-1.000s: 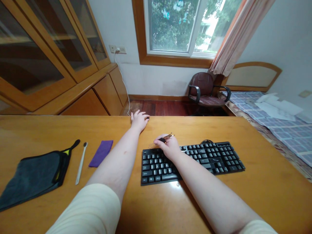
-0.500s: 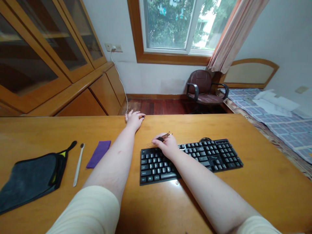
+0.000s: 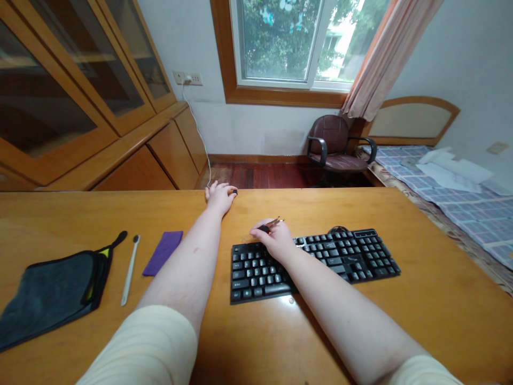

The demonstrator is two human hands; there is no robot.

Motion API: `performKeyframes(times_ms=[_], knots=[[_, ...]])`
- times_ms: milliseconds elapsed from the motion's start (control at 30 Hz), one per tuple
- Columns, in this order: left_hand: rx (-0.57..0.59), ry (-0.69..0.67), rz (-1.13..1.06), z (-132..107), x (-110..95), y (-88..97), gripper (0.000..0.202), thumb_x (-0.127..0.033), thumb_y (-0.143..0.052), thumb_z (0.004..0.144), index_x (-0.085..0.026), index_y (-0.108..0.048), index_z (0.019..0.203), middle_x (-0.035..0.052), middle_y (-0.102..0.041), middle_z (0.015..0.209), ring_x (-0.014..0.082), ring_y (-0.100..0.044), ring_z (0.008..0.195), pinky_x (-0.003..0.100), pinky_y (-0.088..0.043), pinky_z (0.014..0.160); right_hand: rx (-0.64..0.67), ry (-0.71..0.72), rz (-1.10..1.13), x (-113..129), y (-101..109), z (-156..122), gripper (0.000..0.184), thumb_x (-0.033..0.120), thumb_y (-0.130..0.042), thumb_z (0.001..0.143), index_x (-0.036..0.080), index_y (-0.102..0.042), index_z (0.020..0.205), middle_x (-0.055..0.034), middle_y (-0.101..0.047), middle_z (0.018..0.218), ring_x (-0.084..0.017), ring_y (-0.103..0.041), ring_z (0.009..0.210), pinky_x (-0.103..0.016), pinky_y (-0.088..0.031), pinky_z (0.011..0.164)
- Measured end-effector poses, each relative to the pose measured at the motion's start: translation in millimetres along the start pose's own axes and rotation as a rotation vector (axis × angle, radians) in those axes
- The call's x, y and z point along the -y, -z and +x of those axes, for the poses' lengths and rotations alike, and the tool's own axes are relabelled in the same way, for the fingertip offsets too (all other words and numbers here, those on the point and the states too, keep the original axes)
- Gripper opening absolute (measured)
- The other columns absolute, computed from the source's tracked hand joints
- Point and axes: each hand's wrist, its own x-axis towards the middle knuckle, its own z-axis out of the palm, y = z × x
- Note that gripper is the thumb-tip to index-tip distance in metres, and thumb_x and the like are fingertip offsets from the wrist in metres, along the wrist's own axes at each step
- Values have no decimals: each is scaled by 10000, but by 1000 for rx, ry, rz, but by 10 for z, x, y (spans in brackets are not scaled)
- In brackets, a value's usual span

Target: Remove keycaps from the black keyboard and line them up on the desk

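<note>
My left hand point(image 3: 219, 198) rests at the far edge of the table, other fingers spread. Between its thumb and index finger is a small black piece point(image 3: 235, 192), possibly a keycap. My right hand point(image 3: 274, 239) is closed over the upper left part of a black keyboard point(image 3: 348, 256). It grips a small tool point(image 3: 263, 228) with a black grip, metal-coloured prongs above the hand and thin wires toward the lower left; it looks like a keycap puller. My right hand and forearm hide some keys.
Left of my arm lie a purple cloth point(image 3: 163, 253), a white toothbrush point(image 3: 130, 272) and a dark grey zip pouch point(image 3: 56, 294). A coiled cable point(image 3: 339, 230) sits behind the keyboard. Beyond the table stand a chair point(image 3: 332, 141), a cabinet point(image 3: 140, 166) and a bed point(image 3: 452, 192).
The left hand's thumb and index finger have shifted very slightly around the small black piece. My right hand and its tool stay in place.
</note>
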Motion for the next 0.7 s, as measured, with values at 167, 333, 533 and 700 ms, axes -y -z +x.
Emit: performKeyframes(times_ms=[167, 333, 533, 700], knots=[[-2, -1, 19, -13, -8, 26, 203, -350, -587, 769, -332, -684, 948, 14, -573, 1239, 324, -273, 1302, 591, -70, 1066, -2, 8, 14, 0, 0, 3, 137, 261, -601, 790, 189, -685, 711, -18, -691, 720, -157, -641, 715, -256, -484, 705], [4, -11, 75, -33, -12, 70, 219, -367, -566, 781, -338, -680, 966, 6, -572, 1247, 318, -268, 1307, 590, -80, 1067, -2, 19, 14, 9, 1, 5, 147, 261, -596, 792, 177, -678, 704, -23, -687, 713, -153, -637, 712, -249, -479, 703], [19, -7, 97, -53, -12, 92, 261, -377, -571, 775, -344, -660, 1018, 2, -557, 1269, 318, -274, 1307, 588, -103, 1067, -4, 10, -11, -9, -2, 0, 163, 291, -596, 795, 181, -679, 708, -20, -685, 713, -157, -634, 714, -259, -476, 708], [19, -38, 59, -12, 109, 143, 412, -382, -620, 735, -336, -589, 1144, 6, -540, 1290, 316, -309, 1294, 550, -156, 1073, -6, -1, 9, 2, -5, -1, 152, 288, -606, 785, 184, -678, 701, -20, -685, 703, -158, -632, 703, -257, -478, 691]])
